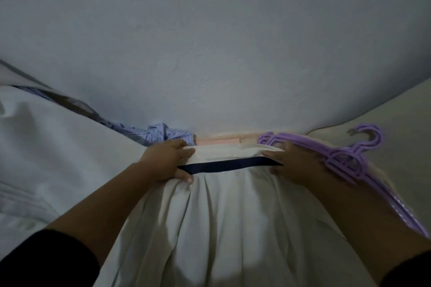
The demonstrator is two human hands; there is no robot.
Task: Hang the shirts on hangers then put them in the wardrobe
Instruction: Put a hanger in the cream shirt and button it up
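Note:
A white shirt (224,216) with a dark navy band (228,164) inside its collar hangs down in front of me. My left hand (168,161) grips the collar's left end, thumb underneath. At the collar's right end my right hand (293,165) holds the cloth. Several purple plastic hangers (345,158) lie in a stack just right of my right hand, hooks pointing right. A blue striped shirt (161,134) is bunched behind my left hand.
A pale blue-grey wall (210,42) fills the upper view. More white and striped cloth (46,147) lies at the left. A pink folded item (217,141) shows behind the collar. A cream surface (396,128) lies at the right.

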